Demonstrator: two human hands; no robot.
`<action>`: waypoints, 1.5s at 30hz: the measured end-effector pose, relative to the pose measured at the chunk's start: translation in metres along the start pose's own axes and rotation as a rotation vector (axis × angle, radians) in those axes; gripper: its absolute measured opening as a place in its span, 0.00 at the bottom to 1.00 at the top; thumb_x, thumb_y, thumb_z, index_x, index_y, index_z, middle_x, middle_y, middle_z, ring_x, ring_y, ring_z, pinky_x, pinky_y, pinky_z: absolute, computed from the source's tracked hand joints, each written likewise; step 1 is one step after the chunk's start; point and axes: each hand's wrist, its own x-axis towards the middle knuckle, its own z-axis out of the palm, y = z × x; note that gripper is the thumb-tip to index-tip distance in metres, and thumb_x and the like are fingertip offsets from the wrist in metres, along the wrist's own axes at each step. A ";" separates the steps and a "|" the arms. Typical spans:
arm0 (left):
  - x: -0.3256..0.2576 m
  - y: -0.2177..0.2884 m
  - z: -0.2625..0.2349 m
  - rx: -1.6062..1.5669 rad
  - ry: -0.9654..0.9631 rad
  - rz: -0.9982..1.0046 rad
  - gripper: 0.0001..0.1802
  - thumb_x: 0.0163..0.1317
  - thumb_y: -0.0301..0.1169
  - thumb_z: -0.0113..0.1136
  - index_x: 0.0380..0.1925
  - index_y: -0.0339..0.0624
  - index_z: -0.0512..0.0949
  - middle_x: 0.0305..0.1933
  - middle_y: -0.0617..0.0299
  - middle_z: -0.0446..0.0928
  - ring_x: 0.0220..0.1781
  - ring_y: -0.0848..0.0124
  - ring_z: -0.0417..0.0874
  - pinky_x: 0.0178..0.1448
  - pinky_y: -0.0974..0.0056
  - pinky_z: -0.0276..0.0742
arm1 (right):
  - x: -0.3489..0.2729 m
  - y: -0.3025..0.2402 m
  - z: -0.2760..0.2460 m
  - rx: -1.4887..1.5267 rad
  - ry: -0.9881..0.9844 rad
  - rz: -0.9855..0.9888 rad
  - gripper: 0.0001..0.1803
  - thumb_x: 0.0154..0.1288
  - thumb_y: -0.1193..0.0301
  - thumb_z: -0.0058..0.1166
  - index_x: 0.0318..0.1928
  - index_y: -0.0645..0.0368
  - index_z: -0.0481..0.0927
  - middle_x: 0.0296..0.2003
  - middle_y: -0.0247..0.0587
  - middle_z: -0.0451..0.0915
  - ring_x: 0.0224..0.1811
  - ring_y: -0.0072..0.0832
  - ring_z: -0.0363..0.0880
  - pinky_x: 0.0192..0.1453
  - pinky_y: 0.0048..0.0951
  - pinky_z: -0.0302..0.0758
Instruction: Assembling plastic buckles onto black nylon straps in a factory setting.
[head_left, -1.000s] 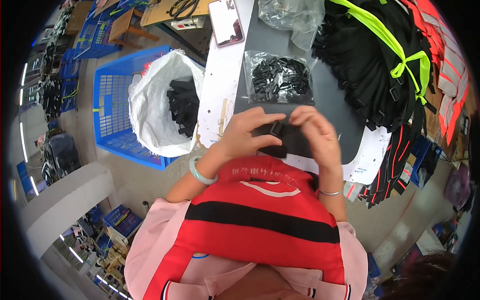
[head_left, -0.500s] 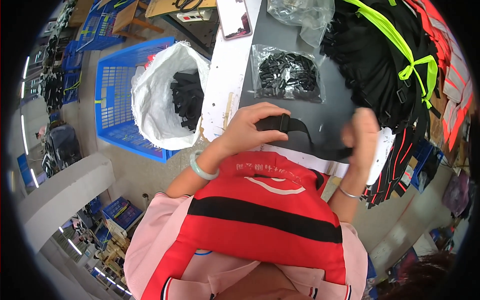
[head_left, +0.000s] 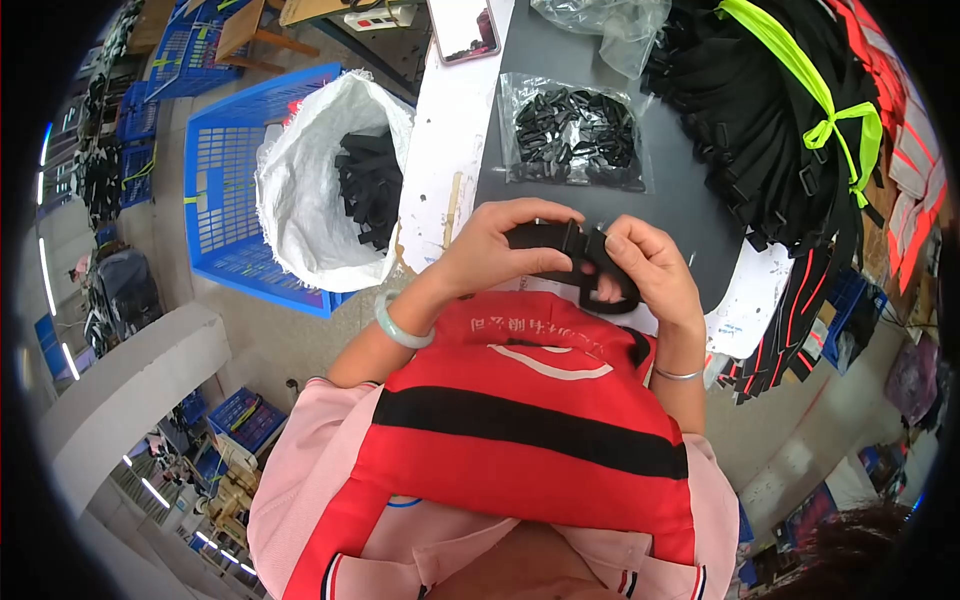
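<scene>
Between my two hands, above the table's near edge, is a black webbing strap with a black buckle on it. My left hand is closed on the strap beside the buckle, thumb below and fingers above. On the other side, my right hand pinches the strap close to the buckle, and a loop of webbing hangs beneath its fingers. Past my hands lies a clear plastic bag full of small black buckles.
A blue basket at the left holds a white sack of black straps. A phone lies at the table's far side. At the right, black straps are bundled with a neon-yellow tie.
My right hand has come left from the table's right side to the buckle, bringing the webbing with it. My left hand has kept its grip on the strap.
</scene>
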 end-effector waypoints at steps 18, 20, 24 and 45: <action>0.002 0.008 0.007 0.297 -0.136 0.136 0.22 0.45 0.31 0.72 0.44 0.42 0.80 0.32 0.60 0.77 0.35 0.66 0.79 0.39 0.68 0.73 | 0.000 0.004 0.001 -0.202 -0.046 -0.062 0.08 0.67 0.73 0.49 0.30 0.64 0.73 0.30 0.33 0.75 0.25 0.16 0.73 0.27 0.17 0.70; 0.001 0.012 0.007 0.349 -0.112 0.132 0.21 0.48 0.30 0.71 0.44 0.40 0.77 0.31 0.62 0.77 0.35 0.71 0.79 0.39 0.69 0.74 | 0.000 0.002 0.007 -0.092 -0.021 0.020 0.05 0.66 0.74 0.49 0.34 0.64 0.72 0.30 0.33 0.74 0.25 0.15 0.73 0.27 0.17 0.70; -0.006 -0.007 0.018 -0.068 0.153 0.073 0.16 0.54 0.28 0.67 0.39 0.39 0.72 0.30 0.66 0.75 0.32 0.78 0.76 0.33 0.72 0.72 | 0.006 0.010 0.027 -0.303 0.113 -0.341 0.21 0.54 0.74 0.61 0.48 0.62 0.70 0.35 0.36 0.77 0.38 0.21 0.75 0.44 0.23 0.73; -0.126 0.103 -0.188 -0.595 0.850 0.620 0.14 0.66 0.33 0.50 0.22 0.39 0.71 0.42 0.50 0.77 0.46 0.61 0.77 0.50 0.62 0.74 | 0.025 -0.013 -0.005 -0.840 0.458 -0.529 0.25 0.54 0.71 0.61 0.54 0.62 0.73 0.56 0.49 0.71 0.58 0.42 0.71 0.60 0.35 0.67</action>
